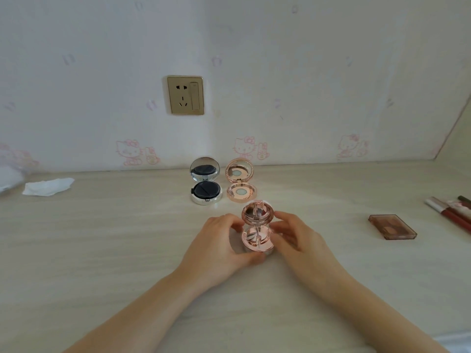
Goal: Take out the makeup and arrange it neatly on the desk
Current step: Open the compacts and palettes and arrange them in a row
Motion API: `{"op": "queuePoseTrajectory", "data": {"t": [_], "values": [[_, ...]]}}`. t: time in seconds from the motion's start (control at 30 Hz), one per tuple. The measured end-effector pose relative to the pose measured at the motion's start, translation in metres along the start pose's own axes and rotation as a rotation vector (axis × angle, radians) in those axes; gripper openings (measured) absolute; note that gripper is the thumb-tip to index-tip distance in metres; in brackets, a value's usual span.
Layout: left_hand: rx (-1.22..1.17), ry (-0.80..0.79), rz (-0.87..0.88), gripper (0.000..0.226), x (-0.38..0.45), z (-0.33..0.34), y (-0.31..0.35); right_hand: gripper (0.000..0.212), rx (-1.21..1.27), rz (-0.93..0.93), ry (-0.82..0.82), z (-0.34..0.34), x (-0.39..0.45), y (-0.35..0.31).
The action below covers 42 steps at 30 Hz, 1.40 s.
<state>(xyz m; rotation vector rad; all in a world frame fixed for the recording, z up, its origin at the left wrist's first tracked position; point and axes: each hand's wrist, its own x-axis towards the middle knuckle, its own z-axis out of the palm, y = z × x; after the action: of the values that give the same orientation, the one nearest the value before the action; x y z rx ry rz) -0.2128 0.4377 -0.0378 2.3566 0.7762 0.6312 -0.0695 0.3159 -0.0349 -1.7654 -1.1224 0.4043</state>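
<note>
Lip products (pixel 456 212) at 3 o'clock are cut off by the frame edge. Left hand (pixel 216 247) and right hand (pixel 299 240) grasp the open rose-gold compact (pixel 257 231); two open compacts (pixel 206 183) stand at 12 o'clock.

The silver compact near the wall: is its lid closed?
No, the silver compact stands open, its mirrored lid raised and the dark puff showing in the base.

Ahead of my fingers (pixel 277 217), two open compacts block the way to the wall: a silver round compact with a dark puff (pixel 206 183) and, just beside it, a rose-gold round compact (pixel 240 183). Wide bare pale wood-grain table (pixel 114 238) lies left, up to a crumpled white tissue (pixel 48 186). Rightward, the table runs free until a brown rectangular palette (pixel 392 227) and red tubes (pixel 451 212).
</note>
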Motion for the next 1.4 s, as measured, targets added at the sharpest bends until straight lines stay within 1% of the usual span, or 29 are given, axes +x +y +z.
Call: {"op": "queuePoseTrajectory", "data": {"t": [0.07, 0.17, 0.23, 0.33, 0.4, 0.5, 0.67, 0.77, 0.87, 0.93, 1.03, 1.13, 1.27, 1.4], "values": [[-0.061, 0.013, -0.047, 0.079, 0.0, -0.001, 0.0, 0.047, -0.074, -0.032, -0.017, 0.001, -0.005, -0.001], [-0.115, 0.021, -0.065, 0.092, 0.001, -0.003, -0.001, 0.055, -0.142, -0.08, -0.032, 0.001, -0.006, -0.004], [-0.157, 0.022, -0.073, 0.095, -0.001, -0.003, -0.001, 0.06, -0.163, -0.081, -0.052, 0.0, -0.005, -0.005], [-0.189, 0.031, -0.078, 0.093, 0.0, -0.001, 0.001, 0.067, -0.21, -0.122, -0.079, -0.002, -0.004, -0.004], [-0.15, 0.044, -0.059, 0.089, 0.002, 0.002, 0.005, 0.069, -0.213, -0.134, -0.08, -0.006, -0.001, -0.004], [-0.029, 0.071, 0.002, 0.084, 0.008, 0.009, 0.013, 0.069, -0.207, -0.113, -0.088, -0.014, 0.007, -0.001], [0.056, 0.047, 0.019, 0.087, 0.033, 0.026, 0.022, 0.068, -0.166, -0.058, -0.074, -0.033, 0.023, 0.008], [0.08, 0.073, 0.054, 0.078, 0.049, 0.035, 0.034, 0.066, -0.124, -0.017, -0.06, -0.046, 0.036, 0.015], [0.136, 0.091, 0.066, 0.073, 0.066, 0.044, 0.04, 0.066, -0.159, -0.024, -0.055, -0.056, 0.051, 0.023], [0.172, 0.108, 0.071, 0.075, 0.075, 0.05, 0.043, 0.067, -0.196, -0.034, -0.059, -0.061, 0.062, 0.029], [0.226, 0.146, 0.032, 0.091, 0.088, 0.056, 0.047, 0.067, -0.212, -0.033, -0.062, -0.065, 0.077, 0.037], [0.289, 0.153, 0.012, 0.1, 0.103, 0.061, 0.041, 0.067, -0.228, -0.05, -0.062, -0.066, 0.092, 0.043], [0.378, 0.142, 0.066, 0.094, 0.12, 0.063, 0.035, 0.064, -0.18, -0.037, -0.067, -0.063, 0.109, 0.048], [0.37, 0.165, 0.093, 0.087, 0.131, 0.061, 0.033, 0.063, -0.155, -0.026, -0.083, -0.061, 0.126, 0.048]]}}
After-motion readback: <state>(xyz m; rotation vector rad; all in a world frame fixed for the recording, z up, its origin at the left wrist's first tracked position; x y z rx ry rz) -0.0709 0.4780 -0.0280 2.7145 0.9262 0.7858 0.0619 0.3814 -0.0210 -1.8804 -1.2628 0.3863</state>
